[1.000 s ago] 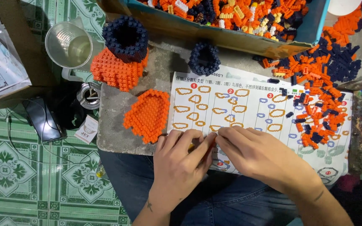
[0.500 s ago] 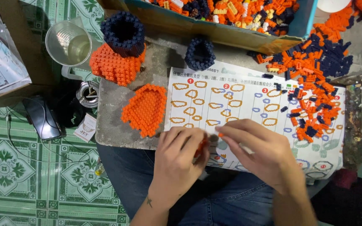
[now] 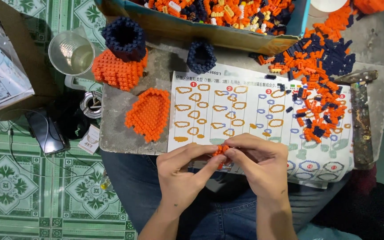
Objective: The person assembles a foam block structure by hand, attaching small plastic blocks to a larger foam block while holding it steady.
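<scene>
A: What are the hands doing?

B: The left hand point(image 3: 181, 171) and the right hand point(image 3: 258, 162) are brought together at the near edge of the board; thumbs and forefingers of both pinch one small orange brick cluster point(image 3: 221, 150) between them, just above the lap.

A: Where does that cluster sit against the rest?

B: It hangs over the lower margin of the printed instruction sheet point(image 3: 227, 104), which lies flat on the grey board point(image 3: 116, 133); just left of the sheet lies a flat orange panel point(image 3: 149, 113), already built; farther back stands an orange piece topped by a dark blue ring point(image 3: 122, 53), and a second dark blue ring point(image 3: 201, 56) stands near the sheet's top edge.

A: So how far along does it look?

B: I would judge it midway; four sections are assembled, yet a loose heap of orange and dark blue bricks point(image 3: 316, 84) spreads over the sheet's right side, and the cardboard tray point(image 3: 227, 33) behind holds many more; the cluster in the fingers is only a few bricks big.

A: Anything else near?

B: A clear plastic cup point(image 3: 71, 52) and a dark phone point(image 3: 45, 131) to the left; a worn hammer point(image 3: 360, 115) on the right.
</scene>
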